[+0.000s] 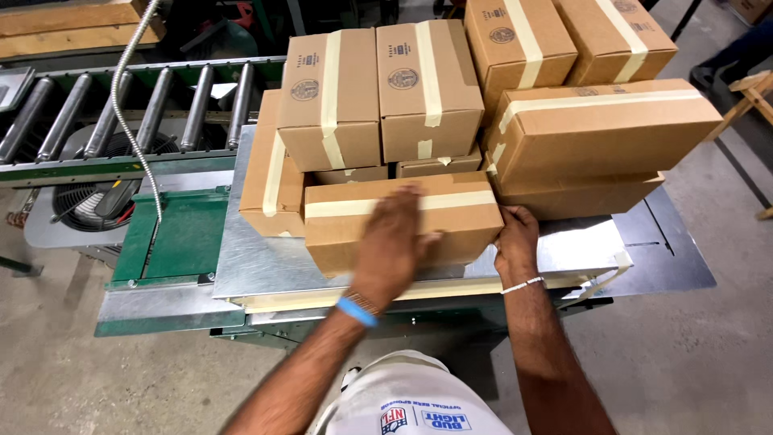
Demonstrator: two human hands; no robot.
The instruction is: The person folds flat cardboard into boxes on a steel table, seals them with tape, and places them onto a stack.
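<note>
Left hand [392,238] is pressing flat, fingers spread, on the taped brown cardboard box [451,229] lying on the steel counter [250,266]; right hand [515,239] is gripping its right end. Advisably, both hands keep it square.

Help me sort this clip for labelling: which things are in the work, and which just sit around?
In hand: front taped box, left hand on top, right hand at its end; stacked boxes; metal table.
Lying about: roller conveyor, fan, flexible conduit.
</note>
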